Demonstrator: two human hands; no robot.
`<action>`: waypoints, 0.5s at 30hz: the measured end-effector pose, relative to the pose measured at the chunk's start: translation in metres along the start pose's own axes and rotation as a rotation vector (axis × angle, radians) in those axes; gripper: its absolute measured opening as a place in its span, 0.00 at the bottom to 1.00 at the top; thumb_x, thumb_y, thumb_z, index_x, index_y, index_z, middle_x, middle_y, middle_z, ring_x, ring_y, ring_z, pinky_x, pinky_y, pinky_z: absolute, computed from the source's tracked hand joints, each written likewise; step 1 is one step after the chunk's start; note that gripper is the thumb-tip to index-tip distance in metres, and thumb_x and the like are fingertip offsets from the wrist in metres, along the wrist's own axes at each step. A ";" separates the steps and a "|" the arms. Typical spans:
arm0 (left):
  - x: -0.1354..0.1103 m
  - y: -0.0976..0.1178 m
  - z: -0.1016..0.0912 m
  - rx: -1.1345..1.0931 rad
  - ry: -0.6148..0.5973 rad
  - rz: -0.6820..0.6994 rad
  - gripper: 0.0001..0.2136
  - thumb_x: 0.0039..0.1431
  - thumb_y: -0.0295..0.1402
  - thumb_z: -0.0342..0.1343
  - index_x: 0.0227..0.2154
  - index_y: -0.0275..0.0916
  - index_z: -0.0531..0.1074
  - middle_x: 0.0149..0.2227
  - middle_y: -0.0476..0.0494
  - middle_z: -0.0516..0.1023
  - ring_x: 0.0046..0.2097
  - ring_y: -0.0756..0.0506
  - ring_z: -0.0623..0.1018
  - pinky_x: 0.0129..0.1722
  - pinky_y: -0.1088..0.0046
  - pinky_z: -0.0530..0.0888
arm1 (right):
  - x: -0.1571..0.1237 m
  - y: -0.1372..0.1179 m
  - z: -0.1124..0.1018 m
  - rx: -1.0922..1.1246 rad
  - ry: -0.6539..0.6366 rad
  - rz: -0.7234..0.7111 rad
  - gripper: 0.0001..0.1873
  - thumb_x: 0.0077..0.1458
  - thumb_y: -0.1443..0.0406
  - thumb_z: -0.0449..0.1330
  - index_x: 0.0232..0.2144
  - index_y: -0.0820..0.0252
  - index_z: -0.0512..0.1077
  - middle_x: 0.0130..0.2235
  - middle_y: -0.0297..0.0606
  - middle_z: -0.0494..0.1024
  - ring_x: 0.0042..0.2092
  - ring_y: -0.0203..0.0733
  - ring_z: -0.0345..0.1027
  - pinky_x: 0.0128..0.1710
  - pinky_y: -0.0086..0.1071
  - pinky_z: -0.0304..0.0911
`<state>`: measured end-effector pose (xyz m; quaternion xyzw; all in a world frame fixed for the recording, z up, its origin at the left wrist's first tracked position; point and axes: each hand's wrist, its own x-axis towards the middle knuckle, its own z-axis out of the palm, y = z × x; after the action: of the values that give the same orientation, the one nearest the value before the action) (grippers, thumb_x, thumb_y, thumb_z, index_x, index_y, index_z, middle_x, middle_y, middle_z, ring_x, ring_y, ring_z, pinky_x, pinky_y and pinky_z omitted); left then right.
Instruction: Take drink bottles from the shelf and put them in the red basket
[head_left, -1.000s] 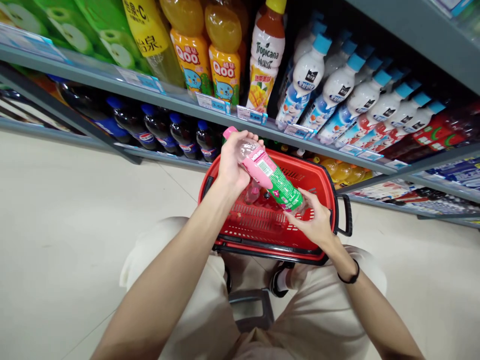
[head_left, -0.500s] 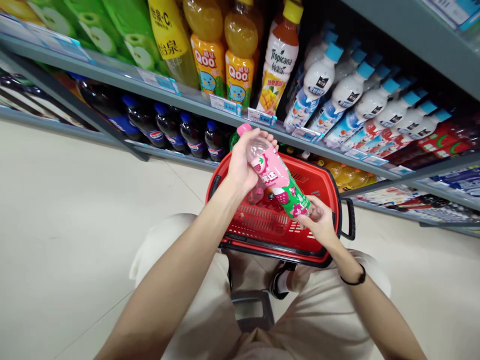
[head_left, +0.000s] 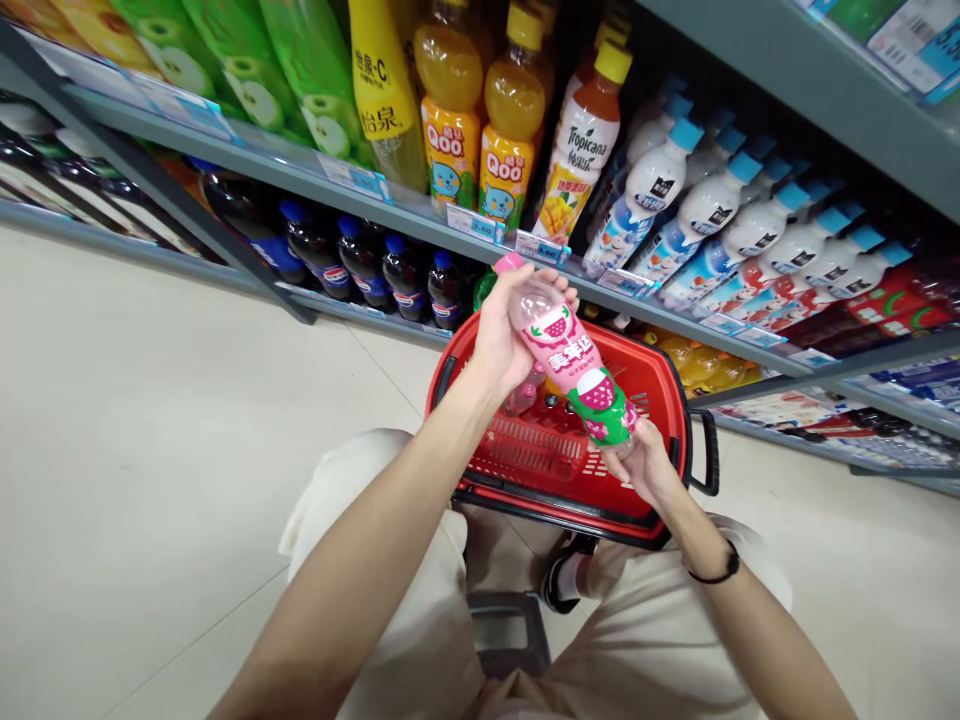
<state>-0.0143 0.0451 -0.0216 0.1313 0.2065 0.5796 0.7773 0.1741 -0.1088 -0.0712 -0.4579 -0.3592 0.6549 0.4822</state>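
A clear plastic drink bottle (head_left: pixel 576 360) with a pink and green label and a pink cap lies tilted between my hands, cap toward the shelf. My left hand (head_left: pixel 504 330) is wrapped round its upper part, below the cap. At the base, my right hand (head_left: pixel 646 466) grips the bottom end with its fingers. The label's printed front faces up. Directly underneath stands a red shopping basket (head_left: pixel 517 490) with black trim, its inside partly hidden by the bottle and my hands. Some bottles with pink caps (head_left: pixel 529 391) show inside it.
Juice bottles (head_left: pixel 508 130) and white bottles with blue caps (head_left: pixel 651 180) line the shelf ahead. Dark cola bottles (head_left: pixel 403 278) fill the lower shelf. A black basket handle (head_left: pixel 711 452) sticks out at the right. A grey stool (head_left: pixel 510 632) is between my legs.
The bottle has rolled a little in my hands, so its label print faces me more fully. The view has shifted slightly left. Both hands keep their hold.
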 end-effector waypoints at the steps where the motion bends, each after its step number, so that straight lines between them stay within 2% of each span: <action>1: 0.000 0.000 0.000 -0.001 0.006 -0.004 0.10 0.56 0.42 0.61 0.31 0.39 0.76 0.31 0.46 0.81 0.41 0.45 0.84 0.50 0.67 0.80 | 0.000 0.000 0.000 0.000 -0.007 0.007 0.28 0.56 0.42 0.64 0.30 0.64 0.77 0.27 0.43 0.81 0.12 0.26 0.50 0.13 0.25 0.46; 8: -0.002 0.003 -0.003 -0.053 -0.009 -0.030 0.20 0.57 0.52 0.59 0.36 0.38 0.78 0.37 0.41 0.84 0.48 0.39 0.84 0.53 0.62 0.80 | -0.002 -0.005 0.002 0.092 -0.041 0.118 0.31 0.60 0.39 0.59 0.35 0.63 0.78 0.30 0.45 0.83 0.12 0.26 0.53 0.12 0.24 0.45; 15: -0.005 0.005 -0.001 -0.040 -0.048 -0.052 0.26 0.61 0.52 0.54 0.49 0.36 0.78 0.41 0.40 0.85 0.54 0.37 0.82 0.58 0.60 0.77 | -0.001 -0.010 0.006 0.167 -0.101 0.222 0.37 0.60 0.36 0.54 0.40 0.64 0.79 0.28 0.45 0.83 0.12 0.31 0.59 0.11 0.24 0.48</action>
<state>-0.0200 0.0413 -0.0198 0.1242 0.1796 0.5601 0.7992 0.1720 -0.1072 -0.0602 -0.4197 -0.2744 0.7539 0.4245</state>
